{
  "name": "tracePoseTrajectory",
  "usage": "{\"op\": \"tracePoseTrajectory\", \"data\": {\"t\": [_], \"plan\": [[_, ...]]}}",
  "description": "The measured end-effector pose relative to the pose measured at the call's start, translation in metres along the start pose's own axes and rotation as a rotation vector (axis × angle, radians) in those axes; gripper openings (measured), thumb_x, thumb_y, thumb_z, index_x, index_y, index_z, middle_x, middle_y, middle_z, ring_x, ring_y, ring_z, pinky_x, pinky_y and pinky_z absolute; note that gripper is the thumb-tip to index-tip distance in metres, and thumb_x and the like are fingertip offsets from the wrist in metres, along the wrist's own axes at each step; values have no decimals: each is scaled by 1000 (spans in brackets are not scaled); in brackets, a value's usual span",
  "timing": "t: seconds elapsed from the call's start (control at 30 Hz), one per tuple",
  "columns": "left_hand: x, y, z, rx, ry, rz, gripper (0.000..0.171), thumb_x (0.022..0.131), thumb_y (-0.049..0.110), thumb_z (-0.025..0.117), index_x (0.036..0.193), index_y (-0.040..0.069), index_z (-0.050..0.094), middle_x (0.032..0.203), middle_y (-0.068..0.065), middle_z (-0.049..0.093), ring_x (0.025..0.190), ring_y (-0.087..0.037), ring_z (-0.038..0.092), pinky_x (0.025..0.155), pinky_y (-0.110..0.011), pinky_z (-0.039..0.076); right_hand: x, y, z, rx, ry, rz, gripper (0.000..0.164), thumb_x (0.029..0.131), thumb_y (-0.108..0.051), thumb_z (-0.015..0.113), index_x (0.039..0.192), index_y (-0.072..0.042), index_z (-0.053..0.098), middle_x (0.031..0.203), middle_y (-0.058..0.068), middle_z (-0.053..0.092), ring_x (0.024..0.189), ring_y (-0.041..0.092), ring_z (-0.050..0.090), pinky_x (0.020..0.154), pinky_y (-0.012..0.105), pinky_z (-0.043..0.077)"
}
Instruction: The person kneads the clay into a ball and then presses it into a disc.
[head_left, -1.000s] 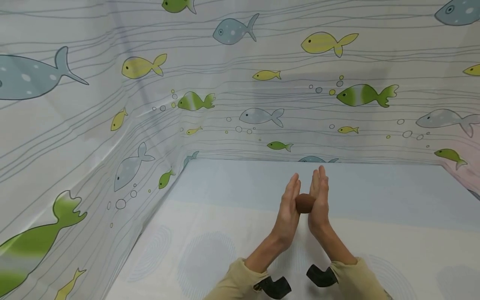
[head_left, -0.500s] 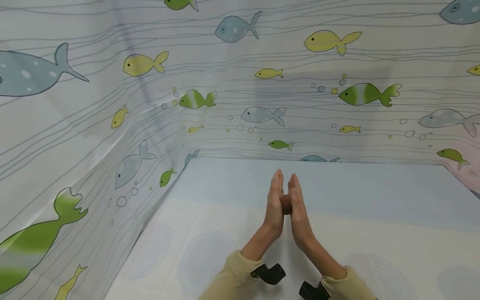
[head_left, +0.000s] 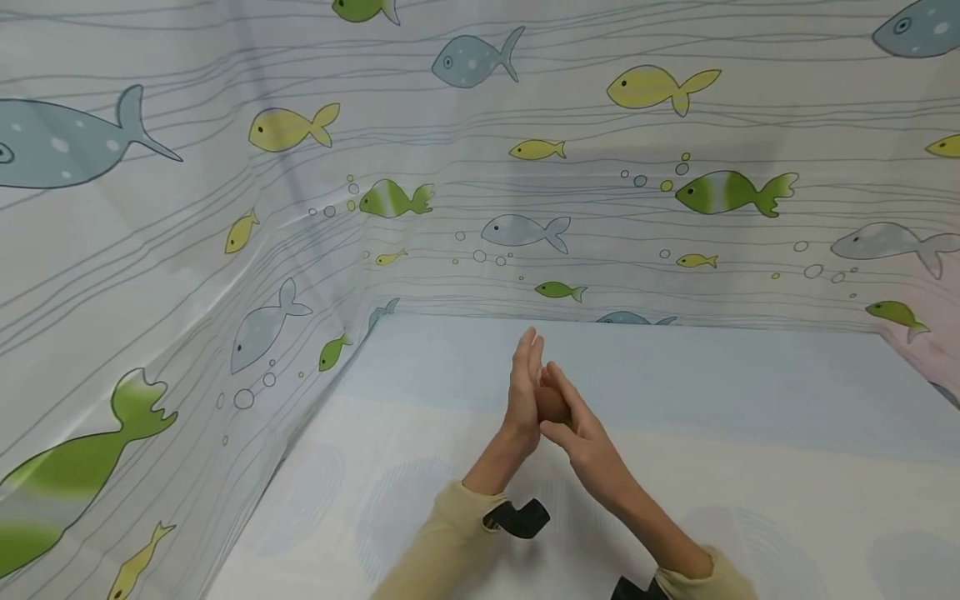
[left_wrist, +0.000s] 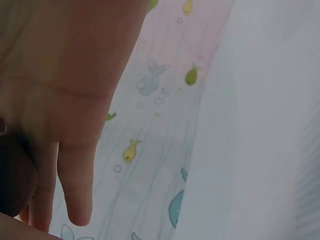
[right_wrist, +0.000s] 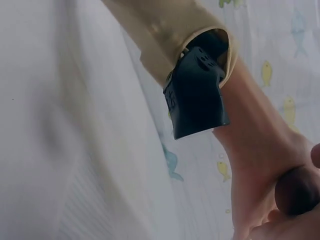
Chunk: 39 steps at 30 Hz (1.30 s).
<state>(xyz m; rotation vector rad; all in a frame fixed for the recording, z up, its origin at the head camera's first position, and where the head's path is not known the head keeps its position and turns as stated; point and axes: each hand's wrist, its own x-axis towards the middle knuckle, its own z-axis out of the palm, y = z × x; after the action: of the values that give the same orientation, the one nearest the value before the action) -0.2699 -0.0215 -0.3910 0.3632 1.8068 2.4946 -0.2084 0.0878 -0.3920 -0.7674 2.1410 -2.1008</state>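
Observation:
A brown ball (head_left: 552,405), matte like clay, sits between both hands above the table. My left hand (head_left: 522,398) stands upright with straight fingers, its palm against the ball's left side. From the right, my right hand (head_left: 588,442) pinches the ball between its thumb and fingers. In the left wrist view the ball (left_wrist: 16,175) is dark and partly cut off, beside the open left palm (left_wrist: 65,85). The right wrist view has the ball (right_wrist: 296,192) against the left palm, with right-hand fingers (right_wrist: 290,230) below it.
A white and pale-blue table cover (head_left: 712,392) lies under the hands. Fish-print sheets (head_left: 450,150) hang behind and to the left. Black camera mounts (head_left: 519,518) stick out from the beige sleeves (head_left: 442,542).
Both hands have moved left with the ball. The right hand, flat against it earlier, has tilted and bent its thumb and fingers around it. The left hand stays straight.

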Motion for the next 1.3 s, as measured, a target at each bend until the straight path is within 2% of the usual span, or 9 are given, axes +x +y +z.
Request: {"op": "tracePoseTrajectory", "data": {"t": [0.07, 0.17, 0.4, 0.6, 0.77, 0.9, 1.0, 1.17, 1.3], "plan": [[1, 2, 0, 28, -11, 4, 75, 99, 62, 24, 160, 22, 6, 166, -1, 10, 153, -23, 5, 120, -55, 8, -2, -1, -2, -12, -2, -17, 65, 104, -7, 43, 160, -8, 9, 164, 14, 14, 151, 30, 16, 107, 13, 31], [3, 4, 0, 68, -21, 14, 72, 100, 59, 24, 160, 22, 9, 165, 0, 14, 153, -19, 8, 120, -54, 8, -4, -4, -5, -51, 4, -29, 62, 105, -10, 46, 159, -10, 17, 163, 11, 22, 148, 29, 25, 104, 12, 35], [2, 3, 2, 175, -49, 75, 66, 103, 50, 25, 159, 17, 15, 164, -1, 20, 151, -15, 17, 121, -50, 9, -12, -10, -9, -224, 29, -25, 59, 104, -19, 51, 158, -16, 27, 160, 3, 31, 146, 24, 31, 111, 47, 34], [-1, -3, 0, 322, -78, 137, 61, 105, 46, 27, 157, 14, 25, 160, -2, 31, 148, -17, 26, 121, -48, 17, -18, -11, -14, -339, 32, -49, 57, 103, -13, 53, 156, -12, 31, 158, 3, 34, 144, 25, 34, 110, 51, 35], [-3, -7, -1, 380, -89, 194, 55, 105, 40, 31, 151, 9, 40, 149, -9, 47, 138, -24, 44, 115, -48, 31, -23, -11, -17, -386, 26, -37, 57, 102, -13, 54, 155, -12, 33, 157, 3, 36, 142, 27, 37, 107, 52, 38], [-7, -9, 0, 415, -83, 217, 53, 105, 40, 34, 147, 10, 45, 144, -8, 53, 134, -24, 49, 111, -47, 37, -29, -11, -23, -459, 23, 6, 56, 102, -14, 55, 155, -15, 35, 153, 3, 43, 139, 27, 43, 102, 51, 43], [-11, -12, -2, 455, -76, 219, 52, 105, 42, 35, 146, 11, 46, 143, -7, 53, 135, -21, 47, 111, -46, 37, -35, -8, -31, -536, 12, 68, 56, 101, -15, 55, 154, -18, 37, 148, 3, 49, 133, 23, 50, 94, 42, 47], [-17, -15, -4, 466, -74, 213, 51, 106, 41, 37, 146, 11, 46, 142, -7, 53, 135, -22, 47, 110, -46, 38, -48, 5, -46, -664, -34, 176, 55, 100, -12, 56, 152, -11, 40, 127, 4, 61, 106, 16, 55, 79, 30, 45], [-21, -16, -5, 472, -67, 220, 46, 106, 35, 40, 145, 10, 47, 140, -8, 55, 132, -23, 49, 109, -48, 38, -58, 20, -56, -756, -86, 274, 54, 97, -6, 56, 149, -1, 42, 134, 17, 58, 112, 24, 56, 94, 40, 48]]}}
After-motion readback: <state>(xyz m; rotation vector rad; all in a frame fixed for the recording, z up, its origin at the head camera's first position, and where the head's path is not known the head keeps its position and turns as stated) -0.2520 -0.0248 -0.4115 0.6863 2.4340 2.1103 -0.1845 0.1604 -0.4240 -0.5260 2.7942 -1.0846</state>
